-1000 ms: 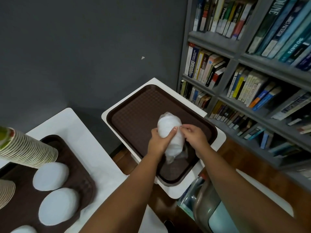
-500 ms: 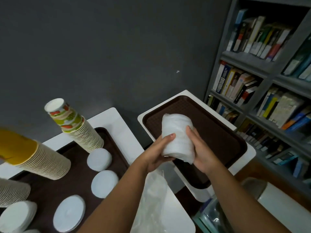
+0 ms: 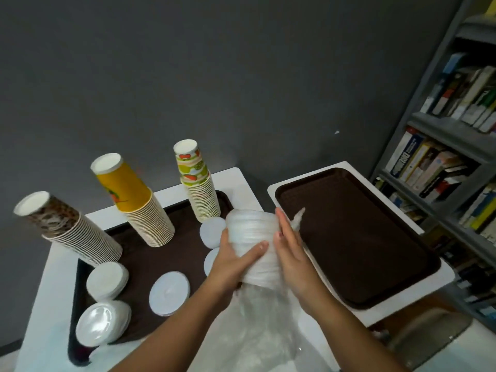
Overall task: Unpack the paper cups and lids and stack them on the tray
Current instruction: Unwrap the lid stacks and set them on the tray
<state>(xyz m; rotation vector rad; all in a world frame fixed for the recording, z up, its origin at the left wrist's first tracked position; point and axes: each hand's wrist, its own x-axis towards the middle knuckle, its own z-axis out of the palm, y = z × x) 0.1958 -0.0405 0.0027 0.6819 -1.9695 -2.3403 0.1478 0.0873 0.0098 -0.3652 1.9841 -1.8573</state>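
Paper cups and lids belong on the left tray, which sits on a white counter and already carries three inverted cup stacks: a brown-patterned stack, a yellow-topped stack and a fruit-print stack. White lid stacks lie in front of them on the same tray. A second, bare tray sits on the counter to the right, beside a bookshelf. We hold the sleeve of lids upright between both trays, above the counter edge, with its loose plastic wrap trailing downward toward us. We judge the step in hand to be unwrapping this sleeve: the plastic looks partly drawn down, but blur prevents us from telling how much of the stack is bare. The next move calls for stripping the wrap fully off and setting the lids down as one column, keeping them square so none slide. The grip of the left hand wraps the sleeve with its thumb laid across the front. The right hand lies against the opposite side with fingers nearly straight, pressing the stack.
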